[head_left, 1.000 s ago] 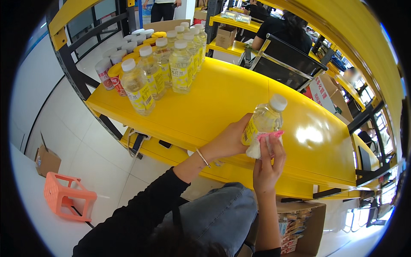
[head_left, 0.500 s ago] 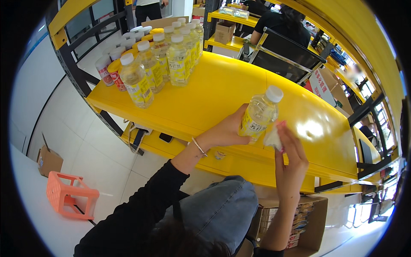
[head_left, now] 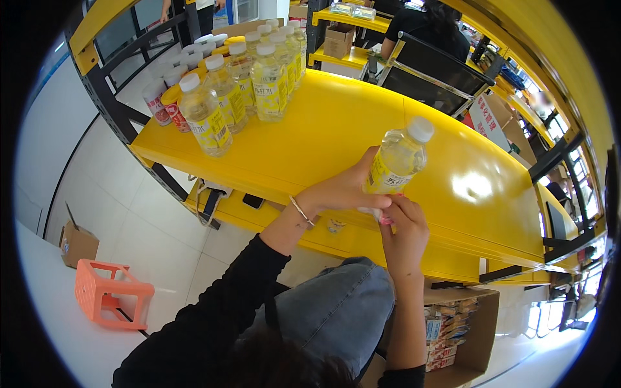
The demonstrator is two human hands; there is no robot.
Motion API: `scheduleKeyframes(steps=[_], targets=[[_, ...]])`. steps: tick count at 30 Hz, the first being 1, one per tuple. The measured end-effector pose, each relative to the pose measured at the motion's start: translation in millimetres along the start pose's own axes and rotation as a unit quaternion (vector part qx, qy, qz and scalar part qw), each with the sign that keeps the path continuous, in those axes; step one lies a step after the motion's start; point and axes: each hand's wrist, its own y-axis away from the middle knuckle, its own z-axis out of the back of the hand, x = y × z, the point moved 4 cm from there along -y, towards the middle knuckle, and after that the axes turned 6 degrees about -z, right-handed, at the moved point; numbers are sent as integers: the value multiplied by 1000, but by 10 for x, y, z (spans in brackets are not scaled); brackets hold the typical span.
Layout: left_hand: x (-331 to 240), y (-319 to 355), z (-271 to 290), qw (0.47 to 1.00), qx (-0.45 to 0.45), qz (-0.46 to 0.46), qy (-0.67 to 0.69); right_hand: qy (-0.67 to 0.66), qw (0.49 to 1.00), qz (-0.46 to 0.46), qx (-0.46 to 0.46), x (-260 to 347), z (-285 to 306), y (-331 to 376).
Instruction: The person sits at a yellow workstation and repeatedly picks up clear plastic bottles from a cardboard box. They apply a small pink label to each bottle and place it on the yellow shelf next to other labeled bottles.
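Note:
My left hand (head_left: pixel 352 186) is wrapped round a clear plastic bottle (head_left: pixel 400 155) with a white cap and a yellow label. The bottle stands tilted a little to the right, above the front part of a yellow shelf (head_left: pixel 336 129). Pinched in my right hand (head_left: pixel 406 226) is a crumpled white and pink cloth (head_left: pixel 381 215), held at the bottle's lower end. My fingers partly hide the cloth and the bottle's base. At the shelf's left end stand several matching bottles (head_left: pixel 206 119) in rows, beside several cans (head_left: pixel 157 103) with white or yellow lids.
A dark phone (head_left: pixel 253 201) and a small cup (head_left: pixel 335 226) rest on the lower shelf. On the floor are an orange stool (head_left: pixel 113 294) and a small carton (head_left: pixel 79 243). An open carton of packets (head_left: pixel 453 330) stands at my right. Beyond the shelf, a person (head_left: pixel 430 32) sits in a black chair (head_left: pixel 433 68).
My right hand with the cloth has moved down and left, from beside the bottle to its lower end. The bottle has shifted slightly up and right in my left hand.

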Motion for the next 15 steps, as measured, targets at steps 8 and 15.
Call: scheduleKeyframes(steps=[8,15], targets=[[174,-14,-10,993,-114,-25,-29,-201,979,-29,23,190,824,-344],[23,75,41,992,-110,7,-63,-229,966,-21,-114,4,474,-684]])
